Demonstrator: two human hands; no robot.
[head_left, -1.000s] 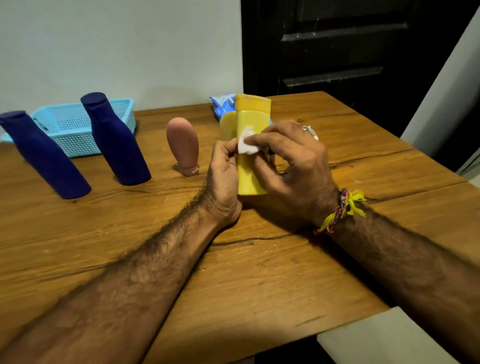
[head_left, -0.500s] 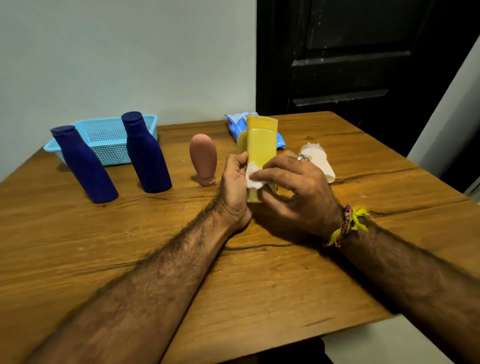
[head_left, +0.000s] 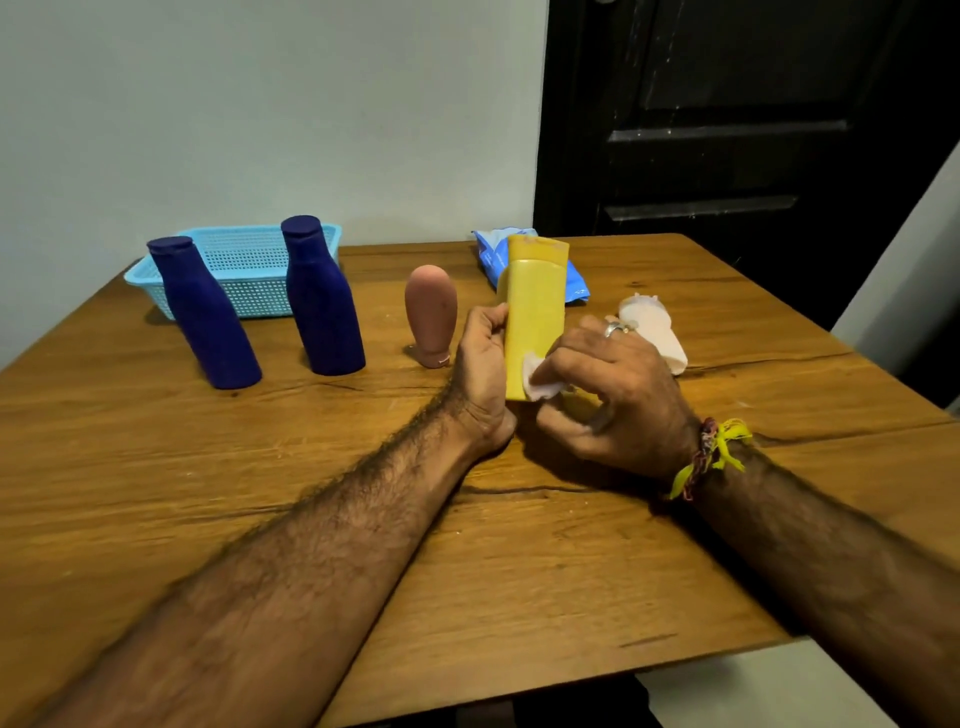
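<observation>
A yellow bottle (head_left: 535, 306) stands upright in the middle of the wooden table (head_left: 260, 467). My left hand (head_left: 483, 369) grips its left side, fingers curled round the edge. My right hand (head_left: 618, 395) pinches a small white wipe (head_left: 537, 376) and presses it against the lower front of the bottle. The bottle's base is hidden behind my hands.
Two dark blue bottles (head_left: 208, 317) (head_left: 322, 301) stand at the left in front of a light blue basket (head_left: 249, 260). A pink tube (head_left: 431, 312) stands left of my hands. A blue wipes packet (head_left: 530, 260) lies behind the yellow bottle, a white bottle (head_left: 654, 332) lies at its right.
My right hand has slid the wipe down the yellow bottle, from near its upper part to its lower end. The camera view has pulled back and tilted up.
</observation>
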